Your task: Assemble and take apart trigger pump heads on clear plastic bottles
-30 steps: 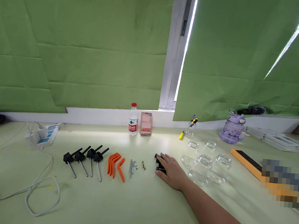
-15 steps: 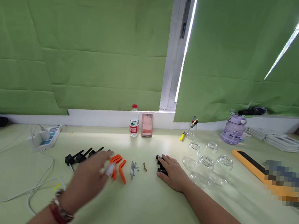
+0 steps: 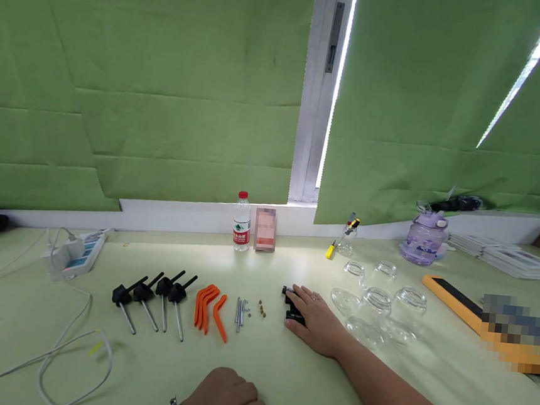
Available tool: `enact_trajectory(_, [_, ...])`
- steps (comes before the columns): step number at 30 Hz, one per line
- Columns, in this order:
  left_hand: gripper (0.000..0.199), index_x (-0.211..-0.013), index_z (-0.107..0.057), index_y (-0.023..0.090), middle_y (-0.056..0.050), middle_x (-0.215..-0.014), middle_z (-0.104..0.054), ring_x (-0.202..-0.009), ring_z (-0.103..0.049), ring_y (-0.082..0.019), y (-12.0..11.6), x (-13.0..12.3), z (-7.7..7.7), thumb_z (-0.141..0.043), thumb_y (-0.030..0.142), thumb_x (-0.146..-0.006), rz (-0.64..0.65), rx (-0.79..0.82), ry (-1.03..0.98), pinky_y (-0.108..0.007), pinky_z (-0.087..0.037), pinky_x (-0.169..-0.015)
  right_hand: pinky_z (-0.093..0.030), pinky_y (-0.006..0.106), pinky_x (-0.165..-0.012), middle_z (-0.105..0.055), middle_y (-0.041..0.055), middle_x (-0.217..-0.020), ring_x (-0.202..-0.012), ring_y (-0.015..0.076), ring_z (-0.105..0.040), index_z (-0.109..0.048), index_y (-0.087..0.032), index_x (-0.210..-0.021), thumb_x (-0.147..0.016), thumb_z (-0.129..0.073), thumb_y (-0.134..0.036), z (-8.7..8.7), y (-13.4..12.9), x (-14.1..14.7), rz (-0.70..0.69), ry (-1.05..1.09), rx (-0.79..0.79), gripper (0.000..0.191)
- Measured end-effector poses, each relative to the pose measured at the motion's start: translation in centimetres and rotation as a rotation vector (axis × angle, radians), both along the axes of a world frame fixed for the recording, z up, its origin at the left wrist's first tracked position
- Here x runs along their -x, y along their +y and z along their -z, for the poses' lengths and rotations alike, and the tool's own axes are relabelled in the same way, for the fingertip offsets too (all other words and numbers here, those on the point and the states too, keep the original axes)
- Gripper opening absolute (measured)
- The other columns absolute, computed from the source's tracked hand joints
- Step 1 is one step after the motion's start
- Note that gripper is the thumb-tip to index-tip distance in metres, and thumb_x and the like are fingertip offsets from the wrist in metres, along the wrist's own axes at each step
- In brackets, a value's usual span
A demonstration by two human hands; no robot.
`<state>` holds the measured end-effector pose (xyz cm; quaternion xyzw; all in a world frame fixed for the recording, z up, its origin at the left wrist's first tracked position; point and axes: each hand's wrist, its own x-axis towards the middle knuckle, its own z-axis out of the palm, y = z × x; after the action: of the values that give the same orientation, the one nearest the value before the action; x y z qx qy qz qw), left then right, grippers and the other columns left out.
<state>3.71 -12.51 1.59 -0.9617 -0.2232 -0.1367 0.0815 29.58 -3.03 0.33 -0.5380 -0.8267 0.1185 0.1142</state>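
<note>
My left hand rests at the bottom centre with its fingers curled in; whether anything is inside is hidden. Over several black cylindrical pieces lies my right hand, palm down, fingers stretched out and touching them. Left of it are small brown bits and silver screws. Farther left come several orange curved pieces, one set slightly apart, and several black-headed pieces with metal rods.
Clear glass jars and lids stand beyond my right hand. At the back are a water bottle, a pink box and a purple jug. A white power strip with cables lies left, an orange-black object right.
My left hand has moved from above the orange and black-headed pieces down to the bottom centre, uncovering them. My right hand stays on the black pieces.
</note>
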Motion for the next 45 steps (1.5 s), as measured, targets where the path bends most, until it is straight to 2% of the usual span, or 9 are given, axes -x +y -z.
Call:
enact_trajectory(4, [0.002, -0.077, -0.05, 0.022, 0.001, -0.07, -0.062, -0.056, -0.054, -0.014, 0.7, 0.2, -0.5, -0.05, 0.021, -0.077, -0.075, 0.074, -0.007, -0.027, -0.036, -0.051, -0.013, 0.048, -0.112, -0.019, 0.0073, -0.152, -0.138, 0.0309, -0.016, -0.027, -0.025, -0.143, -0.085, -0.031, -0.065, 0.0, 0.0, -0.1, 0.002, 0.001, 0.006, 0.071])
enact_trajectory(8, [0.004, -0.074, -0.049, 0.022, 0.002, -0.069, -0.061, -0.055, -0.056, -0.013, 1.7, 0.4, -0.5, -0.052, 0.021, -0.073, -0.018, 0.201, 0.056, -0.024, -0.032, -0.047, -0.013, 0.048, -0.112, -0.018, 0.0071, -0.152, -0.139, 0.0301, -0.015, -0.025, -0.025, -0.143, -0.085, -0.031, -0.066, -0.1, -0.2, -0.3, -0.01, 0.002, 0.004, 0.072])
enact_trajectory(14, [0.005, -0.073, -0.05, 0.022, 0.002, -0.074, -0.062, -0.058, -0.058, -0.013, 2.0, 0.4, -0.8, -0.054, 0.023, -0.073, -0.051, 0.319, 0.114, -0.022, -0.033, -0.047, -0.012, 0.047, -0.112, -0.017, 0.0062, -0.153, -0.139, 0.0297, -0.013, -0.021, -0.025, -0.145, -0.084, -0.032, -0.066, 0.0, -0.3, -0.3, -0.014, 0.006, 0.017, 0.074])
enact_trajectory(22, [0.004, -0.078, -0.056, 0.022, 0.001, -0.076, -0.062, -0.063, -0.058, -0.014, 1.5, 0.4, -1.9, -0.052, 0.022, -0.077, -0.147, 0.336, 0.046, -0.023, -0.039, -0.055, -0.011, 0.048, -0.112, -0.012, 0.005, -0.154, -0.139, 0.0299, -0.012, -0.021, -0.026, -0.145, -0.084, -0.036, -0.063, -0.3, -0.6, -0.2, -0.008, 0.008, -0.025, 0.073])
enact_trajectory(25, [0.009, -0.08, -0.058, 0.022, -0.001, -0.079, -0.063, -0.068, -0.059, -0.016, 2.3, 1.4, -2.5, -0.049, 0.021, -0.08, -0.266, 0.271, -0.049, -0.025, -0.042, -0.061, -0.01, 0.047, -0.113, -0.013, 0.0058, -0.153, -0.14, 0.0291, -0.011, -0.023, -0.025, -0.144, -0.085, -0.036, -0.061, -0.5, -0.9, -0.1, -0.001, -0.003, -0.087, 0.071])
enact_trajectory(28, [0.019, -0.088, -0.06, 0.023, -0.002, -0.082, -0.063, -0.072, -0.059, -0.016, 4.0, 3.6, -3.3, -0.042, 0.02, -0.085, -0.462, 0.238, -0.196, -0.026, -0.043, -0.064, -0.01, 0.047, -0.113, -0.013, 0.0061, -0.153, -0.14, 0.0284, -0.01, -0.023, -0.025, -0.144, -0.086, -0.037, -0.058, -0.8, -1.1, 0.1, -0.003, -0.013, -0.148, 0.069])
enact_trajectory(34, [0.029, -0.101, -0.06, 0.019, -0.007, -0.1, -0.062, -0.083, -0.061, -0.023, 7.8, 8.7, -4.4, -0.037, 0.018, -0.083, -1.131, 0.142, -0.296, -0.03, -0.045, -0.062, -0.009, 0.046, -0.114, -0.016, 0.0057, -0.153, -0.14, 0.0274, -0.011, -0.03, -0.023, -0.142, -0.088, -0.036, -0.054, -1.4, -1.8, 0.8, -0.049, -0.012, -0.246, 0.062])
enact_trajectory(39, [0.042, -0.124, -0.048, 0.016, -0.011, -0.124, -0.051, -0.1, -0.058, -0.023, 9.4, 9.8, -3.6, -0.035, 0.017, -0.084, -1.146, 0.142, -0.21, -0.031, -0.047, -0.071, -0.01, 0.046, -0.114, -0.017, 0.0065, -0.152, -0.14, 0.0265, -0.013, -0.033, -0.022, -0.141, -0.089, -0.036, -0.052, -1.3, -2.1, 1.0, -0.101, -0.028, -0.248, 0.06])
enact_trajectory(45, [0.038, -0.117, -0.053, 0.017, -0.012, -0.126, -0.048, -0.1, -0.057, -0.026, 10.2, 9.4, -1.7, -0.045, 0.02, -0.08, -1.134, 0.207, -0.098, -0.032, -0.047, -0.066, -0.014, 0.048, -0.113, -0.02, 0.0082, -0.152, -0.139, 0.0274, -0.016, -0.035, -0.022, -0.14, -0.089, -0.038, -0.048, -1.0, -1.8, 0.8, -0.079, -0.036, -0.249, 0.057])
